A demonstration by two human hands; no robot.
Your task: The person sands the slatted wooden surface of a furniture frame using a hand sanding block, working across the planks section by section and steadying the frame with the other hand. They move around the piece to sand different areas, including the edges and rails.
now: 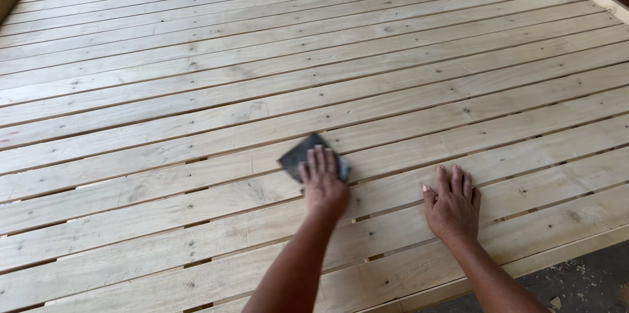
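Left hand (pixel 323 185): flat on a dark grey sanding sheet (pixel 303 154), fingers together and stretched out over it, pressing it onto the wood. Not a pinch or a grip, more palm weight on top, which I'd guess is there to keep the sheet from sliding out.

Sanding sheet: lies on a slat a few boards in from the near edge of the platform, about the middle of its width. Its far corner pokes out past the fingertips; the rest is hidden under the hand.

Right hand (pixel 453 203): empty, spread flat on the bare slats to the right of the sheet and well apart from it, fingers slightly fanned. Looks like a prop for leaning on, since the person is reaching in from the near edge.

Platform (pixel 196 57): pale raw wood slats running side to side with thin dark gaps between them, plus knots and screw heads here and there. A raised board frames the far edge and the right edge.

Ground (pixel 576 280): grey, off the near right corner, with a few wood chips on it.

Far left corner: gravel and the end of a timber just past the frame.
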